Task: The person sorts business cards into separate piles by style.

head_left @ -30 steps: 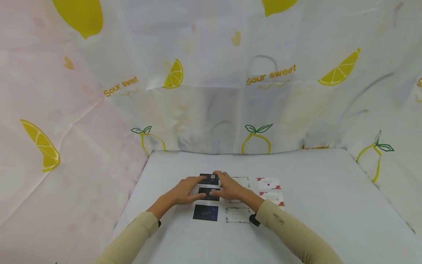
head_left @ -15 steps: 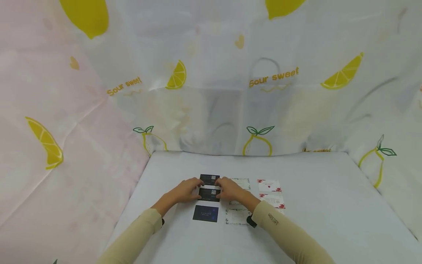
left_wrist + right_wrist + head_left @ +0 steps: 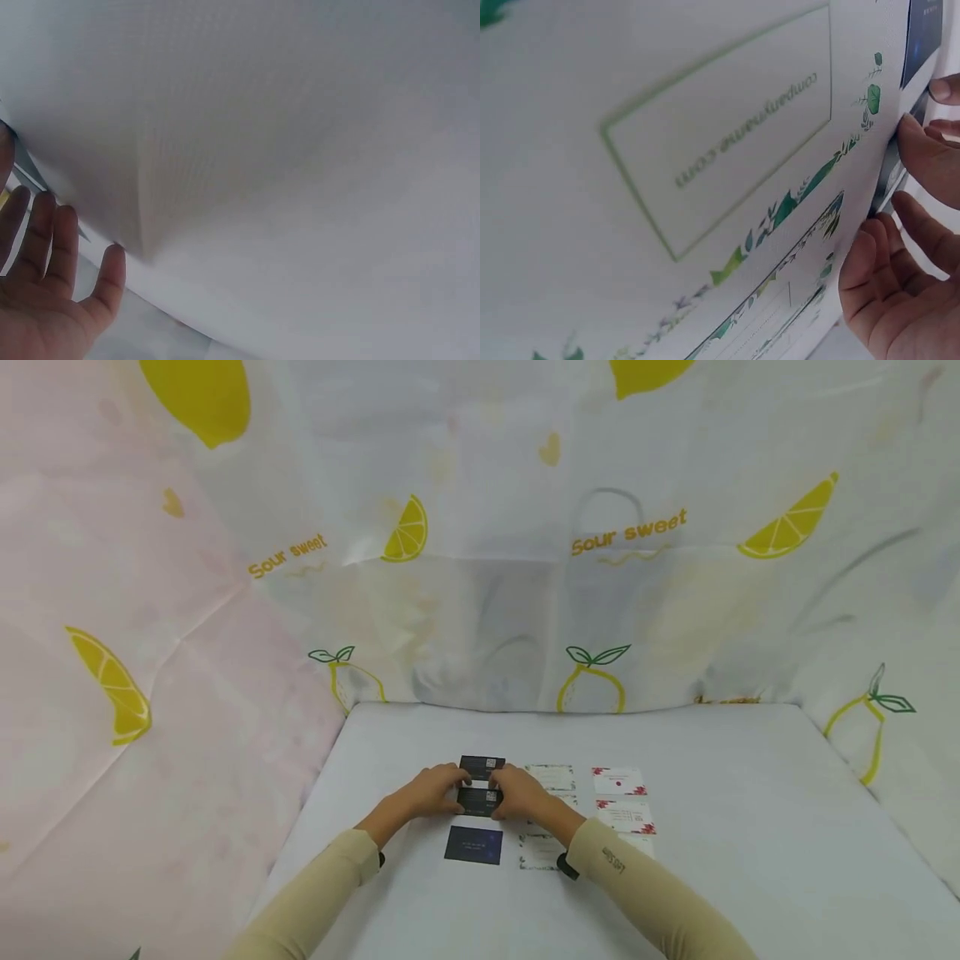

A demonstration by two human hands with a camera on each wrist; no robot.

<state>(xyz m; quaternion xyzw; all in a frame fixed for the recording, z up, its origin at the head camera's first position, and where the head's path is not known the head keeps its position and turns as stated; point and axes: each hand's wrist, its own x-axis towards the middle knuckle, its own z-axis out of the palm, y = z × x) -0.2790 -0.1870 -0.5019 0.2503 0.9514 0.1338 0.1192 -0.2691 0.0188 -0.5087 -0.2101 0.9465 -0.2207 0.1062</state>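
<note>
A column of dark business cards lies on the white table. The far black card (image 3: 480,765) and the middle black card (image 3: 477,802) both carry a small QR code. My left hand (image 3: 431,791) is at their left side, fingertips and thumb right at the edges. Opposite it, my right hand (image 3: 522,795) has its thumb and fingers at the right edges. In the left wrist view, the fingers (image 3: 64,240) are extended and slightly spread. Nearer lies a dark blue card (image 3: 473,845), apart from both hands. The right forearm partly hides the white cards beneath it.
White cards with green leaf borders (image 3: 550,777) form a second column under the right arm. Farther right are white cards with red flowers (image 3: 626,816), the nearest partly behind the sleeve. A lemon-print curtain (image 3: 517,610) hangs behind the table (image 3: 712,760).
Both hands have drawn apart from over the black cards to their side edges, leaving the card faces more visible. The cards keep about the same places; the head view has shifted slightly.
</note>
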